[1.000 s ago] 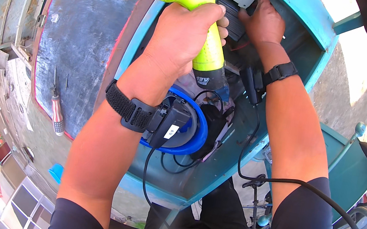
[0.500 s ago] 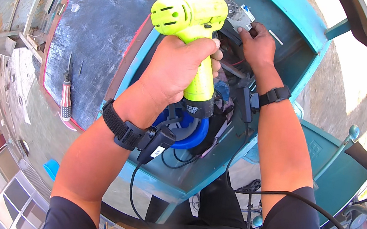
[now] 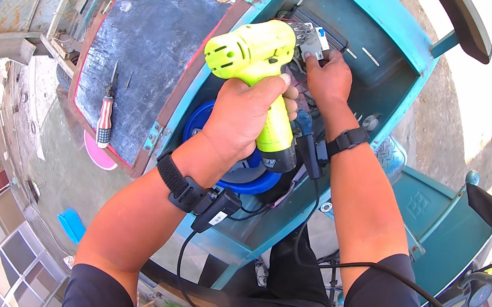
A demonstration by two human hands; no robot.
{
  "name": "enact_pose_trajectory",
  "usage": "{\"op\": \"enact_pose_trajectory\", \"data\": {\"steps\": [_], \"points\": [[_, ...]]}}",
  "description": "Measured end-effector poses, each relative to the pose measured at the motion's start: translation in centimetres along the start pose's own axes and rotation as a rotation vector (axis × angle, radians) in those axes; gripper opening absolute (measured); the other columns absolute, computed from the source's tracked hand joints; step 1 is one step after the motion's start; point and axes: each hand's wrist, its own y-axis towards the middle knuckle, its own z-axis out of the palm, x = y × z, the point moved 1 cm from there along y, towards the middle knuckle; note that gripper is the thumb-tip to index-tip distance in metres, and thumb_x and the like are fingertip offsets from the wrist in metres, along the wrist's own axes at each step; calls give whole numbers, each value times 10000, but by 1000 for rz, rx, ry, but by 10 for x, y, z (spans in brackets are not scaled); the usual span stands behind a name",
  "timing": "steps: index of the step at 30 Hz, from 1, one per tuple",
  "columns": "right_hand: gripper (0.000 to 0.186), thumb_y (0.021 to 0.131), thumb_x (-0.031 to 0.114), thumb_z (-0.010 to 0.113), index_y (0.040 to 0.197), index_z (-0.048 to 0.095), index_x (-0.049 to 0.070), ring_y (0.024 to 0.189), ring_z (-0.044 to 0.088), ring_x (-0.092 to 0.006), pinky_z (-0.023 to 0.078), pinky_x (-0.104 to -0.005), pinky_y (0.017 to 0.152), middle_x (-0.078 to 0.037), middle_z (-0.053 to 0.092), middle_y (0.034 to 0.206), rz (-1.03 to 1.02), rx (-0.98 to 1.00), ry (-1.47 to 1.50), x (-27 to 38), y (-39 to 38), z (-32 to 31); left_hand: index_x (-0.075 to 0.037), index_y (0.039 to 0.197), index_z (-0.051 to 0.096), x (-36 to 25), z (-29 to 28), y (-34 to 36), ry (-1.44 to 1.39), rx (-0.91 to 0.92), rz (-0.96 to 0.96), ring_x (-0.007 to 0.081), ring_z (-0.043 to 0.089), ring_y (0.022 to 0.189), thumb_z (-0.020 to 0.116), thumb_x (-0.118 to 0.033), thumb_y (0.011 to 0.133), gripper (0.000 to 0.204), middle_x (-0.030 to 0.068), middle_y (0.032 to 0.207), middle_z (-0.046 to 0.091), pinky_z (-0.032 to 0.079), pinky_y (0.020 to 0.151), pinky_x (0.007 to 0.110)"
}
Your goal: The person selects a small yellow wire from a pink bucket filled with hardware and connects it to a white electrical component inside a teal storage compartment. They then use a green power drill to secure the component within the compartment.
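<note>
My left hand (image 3: 239,110) is closed around the grip of a lime-yellow cordless drill (image 3: 247,49) with a black battery base. The drill's nose points right, toward a small grey block with white and blue parts (image 3: 314,42), possibly a circuit breaker. My right hand (image 3: 329,81) pinches that block between thumb and fingers. Both hands are over an open teal metal box (image 3: 403,33). The drill's tip overlaps the block in the picture, so I cannot tell whether they touch. Behind the block lies a dark finned case (image 3: 326,27).
Left of the box, its dark padded lid (image 3: 157,21) lies opened out, with a flag-handled screwdriver (image 3: 105,117) on it. Inside the box are a blue round tub (image 3: 259,188) and cables. A black cord (image 3: 383,267) crosses my right arm. A black mirror (image 3: 489,208) stands at right.
Both hands, with the drill and the block, have drawn nearer to me within the box. More of the dark finned case now shows behind the block. The whole view has shifted slightly.
</note>
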Motion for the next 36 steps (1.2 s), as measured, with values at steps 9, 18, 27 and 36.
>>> {"op": "enact_pose_trajectory", "data": {"steps": [9, 18, 27, 36], "points": [[448, 850, 396, 713, 1075, 714, 8, 936, 715, -345, 543, -426, 845, -189, 750, 965, 19, 28, 119, -1, 5, 2, -6, 1188, 578, -14, -15, -25, 71, -47, 62, 200, 688, 769, 641, -95, 950, 261, 109, 920, 695, 595, 682, 362], [508, 874, 414, 690, 1233, 708, 55, 1036, 700, -355, 530, -415, 919, -206, 739, 1079, 57, 38, 50, -40, 61, 3, 9, 1254, 625, -102, -79, -60, 1277, -338, 679, 223, 708, 972, 811, -125, 827, 485, 129, 1054, 724, 544, 852, 332], [482, 945, 265, 680, 1351, 629, 12, 778, 684, -188, 530, -329, 752, -133, 739, 970, -74, -21, -21, -50, 148, -4, 14, 1392, 527, -87, -127, -22, 1495, -554, 558, 375, 615, 1191, 792, -189, 803, 677, 230, 1278, 631, 488, 995, 432], [485, 965, 456, 570, 1363, 625, 184, 1243, 607, -337, 477, -446, 1044, -111, 620, 1395, -43, -31, -399, -27, 156, -6, -3, 1430, 487, -63, -131, -5, 1698, -593, 640, 398, 619, 1016, 772, -183, 800, 714, 195, 1100, 603, 509, 867, 468]]}}
